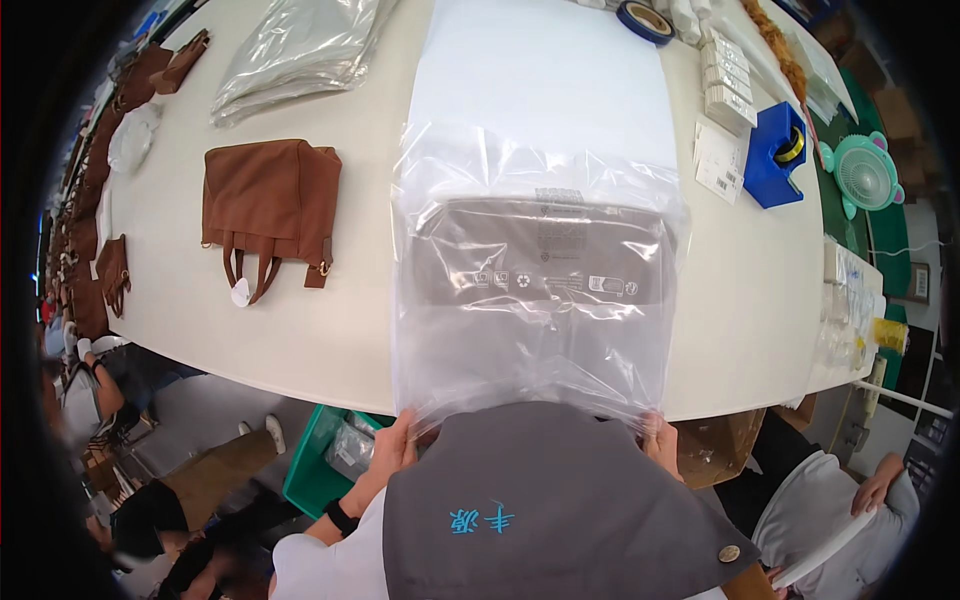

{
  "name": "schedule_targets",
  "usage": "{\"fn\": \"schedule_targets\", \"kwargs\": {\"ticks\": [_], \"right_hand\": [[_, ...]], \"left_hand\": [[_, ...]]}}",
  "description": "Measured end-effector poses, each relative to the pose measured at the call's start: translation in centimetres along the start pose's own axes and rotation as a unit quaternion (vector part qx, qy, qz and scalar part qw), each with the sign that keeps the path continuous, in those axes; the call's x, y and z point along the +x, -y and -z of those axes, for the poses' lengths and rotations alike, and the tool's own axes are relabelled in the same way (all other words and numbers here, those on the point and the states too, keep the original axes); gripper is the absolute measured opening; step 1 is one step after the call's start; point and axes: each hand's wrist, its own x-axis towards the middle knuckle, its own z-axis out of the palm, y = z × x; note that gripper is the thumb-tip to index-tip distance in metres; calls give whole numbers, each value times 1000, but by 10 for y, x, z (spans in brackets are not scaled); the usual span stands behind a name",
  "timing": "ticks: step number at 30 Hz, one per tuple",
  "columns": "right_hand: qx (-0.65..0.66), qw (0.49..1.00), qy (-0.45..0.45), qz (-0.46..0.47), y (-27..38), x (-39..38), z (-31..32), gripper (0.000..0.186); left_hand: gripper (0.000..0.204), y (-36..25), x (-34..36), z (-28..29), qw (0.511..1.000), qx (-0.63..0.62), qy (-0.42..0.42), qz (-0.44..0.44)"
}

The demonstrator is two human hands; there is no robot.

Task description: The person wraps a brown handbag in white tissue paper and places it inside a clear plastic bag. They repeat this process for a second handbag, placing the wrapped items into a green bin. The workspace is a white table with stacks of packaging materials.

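Note:
A clear plastic bag (470, 340) lies stretched across the table in front of me, its near end hanging at the table edge. Inside or under its film shows a flat grey-brown shape (450, 245), whose kind I cannot tell. My left hand (395, 440) is closed on the bag's near left corner. At the near right corner, my right hand (660, 445) pinches the film too. Both hands are partly hidden beside my grey apron (560, 500). A brown leather handbag (268, 195) lies to the left with its handles toward me.
Folded plastic bags (300, 60) lie at the far left. On the right are a blue tape dispenser (775, 155), white labels (717, 165), small white boxes (728, 80) and a green fan (865, 172). A green bin (318, 460) stands below the table's left side. Other people sit nearby.

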Motion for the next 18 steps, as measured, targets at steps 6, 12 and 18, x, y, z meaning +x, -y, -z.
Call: {"fn": "schedule_targets", "kwargs": {"ticks": [6,12,18], "right_hand": [[166,981,78,56,60,126,3,45],[-53,995,81,-3,50,164,93,23],[-260,925,-181,208,39,180,124,34]], "left_hand": [[29,-38,121,3,984,-28,35,-171],[34,-40,117,39,997,-51,55,-11],[50,-80,136,75,954,249,20,-165]]}}
